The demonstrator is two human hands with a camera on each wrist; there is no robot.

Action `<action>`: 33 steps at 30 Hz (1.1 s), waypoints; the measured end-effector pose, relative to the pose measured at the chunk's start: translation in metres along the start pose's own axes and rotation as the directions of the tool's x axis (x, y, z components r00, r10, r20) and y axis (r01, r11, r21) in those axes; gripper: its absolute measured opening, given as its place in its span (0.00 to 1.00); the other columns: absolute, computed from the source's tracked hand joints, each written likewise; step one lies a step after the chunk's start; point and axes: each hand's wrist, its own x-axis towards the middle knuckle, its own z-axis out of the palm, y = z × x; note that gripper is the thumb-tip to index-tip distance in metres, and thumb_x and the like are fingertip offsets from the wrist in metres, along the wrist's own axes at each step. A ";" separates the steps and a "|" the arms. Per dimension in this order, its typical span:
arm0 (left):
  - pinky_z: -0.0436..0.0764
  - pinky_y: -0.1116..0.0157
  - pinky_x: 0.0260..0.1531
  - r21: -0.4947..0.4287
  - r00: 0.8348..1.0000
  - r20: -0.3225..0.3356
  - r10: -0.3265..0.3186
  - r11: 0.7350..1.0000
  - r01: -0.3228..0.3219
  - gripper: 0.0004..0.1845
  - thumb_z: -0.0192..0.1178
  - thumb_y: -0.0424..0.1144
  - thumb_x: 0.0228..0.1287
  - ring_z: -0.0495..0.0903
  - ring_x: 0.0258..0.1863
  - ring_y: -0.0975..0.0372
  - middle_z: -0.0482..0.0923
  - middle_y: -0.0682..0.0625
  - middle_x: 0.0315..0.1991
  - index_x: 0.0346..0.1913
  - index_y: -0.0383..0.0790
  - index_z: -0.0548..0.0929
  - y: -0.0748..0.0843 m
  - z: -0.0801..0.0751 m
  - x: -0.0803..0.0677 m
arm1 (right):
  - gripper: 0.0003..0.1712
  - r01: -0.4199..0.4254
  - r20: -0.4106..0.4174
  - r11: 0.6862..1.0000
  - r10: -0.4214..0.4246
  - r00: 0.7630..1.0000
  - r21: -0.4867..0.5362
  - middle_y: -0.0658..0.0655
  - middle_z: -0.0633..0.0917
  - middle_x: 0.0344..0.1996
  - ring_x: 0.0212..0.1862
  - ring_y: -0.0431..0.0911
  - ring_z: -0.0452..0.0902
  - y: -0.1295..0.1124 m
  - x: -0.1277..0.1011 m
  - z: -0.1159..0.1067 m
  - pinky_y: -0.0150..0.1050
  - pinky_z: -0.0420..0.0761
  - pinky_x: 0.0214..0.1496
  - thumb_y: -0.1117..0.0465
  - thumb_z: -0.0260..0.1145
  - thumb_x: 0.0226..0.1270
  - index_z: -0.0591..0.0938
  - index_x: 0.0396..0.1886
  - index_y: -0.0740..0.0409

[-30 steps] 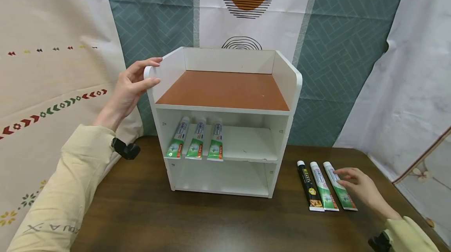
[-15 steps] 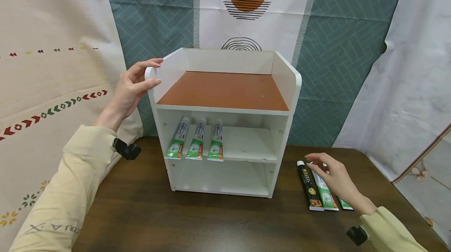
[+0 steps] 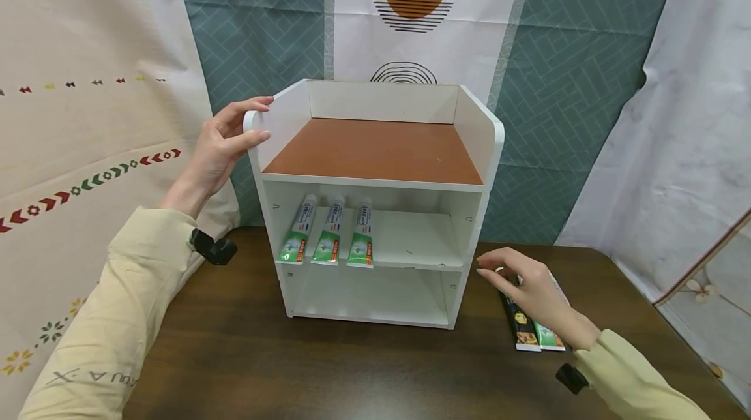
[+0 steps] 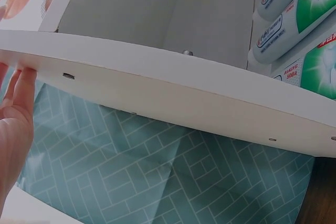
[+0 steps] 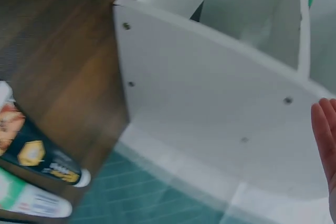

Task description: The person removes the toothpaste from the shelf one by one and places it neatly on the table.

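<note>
My left hand point(image 3: 214, 146) grips the top left side panel of a small white shelf unit point(image 3: 375, 180), thumb and fingers at its front edge. In the left wrist view, fingertips point(image 4: 26, 85) lie against the panel's outer face. Three green-and-white toothpaste tubes point(image 3: 331, 231) rest side by side on the middle shelf, their flat ends at the front edge. My right hand point(image 3: 536, 289) hovers right of the unit with bent fingers, thumb apart, holding nothing. Beneath it lie a black toothpaste tube point(image 3: 522, 329) and green-and-white toothpaste tubes point(image 3: 549, 338), partly hidden by the hand.
The unit stands on a dark wooden table point(image 3: 328, 368). Its top has a brown panel point(image 3: 375, 149) with raised white walls, and below the tubes is a bottom compartment point(image 3: 369, 296). Patterned cloths point(image 3: 563, 113) hang behind and at both sides.
My right hand has moved left from the rightmost tube, across the tubes on the table, toward the unit's right side. The left hand keeps its grip, and the shelved tubes have not moved.
</note>
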 end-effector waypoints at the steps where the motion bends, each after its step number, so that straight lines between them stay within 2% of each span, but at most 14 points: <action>1: 0.72 0.66 0.43 0.002 1.000 0.001 0.000 1.000 0.000 0.18 0.56 0.20 0.56 0.60 0.57 0.50 0.62 0.41 0.61 0.50 0.33 0.77 0.000 0.000 0.000 | 0.14 0.037 0.000 0.999 -0.037 0.999 0.003 0.53 0.80 0.34 0.31 0.39 0.76 -0.002 0.004 0.002 0.26 0.73 0.33 0.54 0.60 0.63 0.80 0.39 0.60; 4: 0.72 0.66 0.42 -0.001 1.000 0.005 0.001 1.000 -0.001 0.18 0.56 0.19 0.56 0.60 0.56 0.50 0.61 0.41 0.61 0.50 0.33 0.77 -0.001 -0.001 0.000 | 0.16 0.147 -0.004 0.989 -0.147 0.989 0.021 0.54 0.80 0.32 0.30 0.39 0.75 -0.008 0.018 0.008 0.27 0.74 0.32 0.54 0.57 0.66 0.80 0.37 0.63; 7: 0.72 0.66 0.41 0.000 1.000 0.010 0.005 1.000 -0.005 0.18 0.55 0.19 0.56 0.61 0.56 0.50 0.61 0.41 0.61 0.50 0.33 0.77 -0.001 -0.001 0.000 | 0.15 0.198 0.014 0.980 -0.198 0.980 0.038 0.53 0.79 0.32 0.30 0.39 0.75 -0.017 0.031 0.014 0.28 0.74 0.32 0.55 0.57 0.66 0.79 0.38 0.64; 14: 0.72 0.66 0.42 0.002 1.000 0.009 0.003 1.000 -0.003 0.18 0.56 0.20 0.56 0.62 0.55 0.50 0.61 0.42 0.62 0.50 0.33 0.76 -0.001 -0.002 0.000 | 0.12 0.219 0.077 0.969 -0.229 0.970 0.116 0.54 0.79 0.36 0.35 0.40 0.75 -0.026 0.056 0.033 0.30 0.75 0.34 0.58 0.57 0.67 0.78 0.41 0.63; 17: 0.72 0.66 0.43 0.001 1.000 0.010 0.002 1.000 -0.002 0.18 0.56 0.20 0.56 0.61 0.56 0.50 0.61 0.42 0.62 0.50 0.33 0.76 0.000 -0.002 0.000 | 0.09 0.175 0.101 0.972 -0.192 0.976 0.154 0.55 0.79 0.37 0.36 0.40 0.75 -0.024 0.064 0.042 0.29 0.75 0.36 0.65 0.61 0.63 0.78 0.42 0.62; 22: 0.72 0.65 0.42 0.017 1.000 0.014 0.002 1.000 -0.002 0.18 0.56 0.21 0.56 0.61 0.56 0.50 0.61 0.42 0.62 0.50 0.34 0.77 -0.001 -0.001 0.000 | 0.18 0.078 0.143 0.981 -0.104 0.984 0.180 0.56 0.79 0.38 0.38 0.41 0.75 -0.022 0.076 0.056 0.30 0.75 0.36 0.77 0.66 0.50 0.77 0.43 0.63; 29: 0.72 0.65 0.42 0.026 1.000 -0.006 -0.001 1.000 0.001 0.17 0.57 0.21 0.56 0.61 0.56 0.50 0.62 0.42 0.61 0.49 0.34 0.77 0.001 -0.001 0.001 | 0.13 -0.042 0.234 0.974 -0.011 0.972 0.221 0.57 0.80 0.37 0.38 0.39 0.74 -0.027 0.096 0.075 0.32 0.76 0.36 0.72 0.64 0.56 0.78 0.43 0.64; 33: 0.72 0.66 0.43 0.008 1.000 -0.005 -0.006 1.000 0.006 0.18 0.57 0.21 0.56 0.61 0.56 0.50 0.62 0.42 0.61 0.50 0.34 0.77 0.000 -0.001 0.000 | 0.14 -0.179 0.335 0.963 0.104 0.936 0.201 0.57 0.80 0.39 0.38 0.40 0.73 -0.029 0.105 0.083 0.35 0.76 0.38 0.65 0.63 0.60 0.78 0.46 0.64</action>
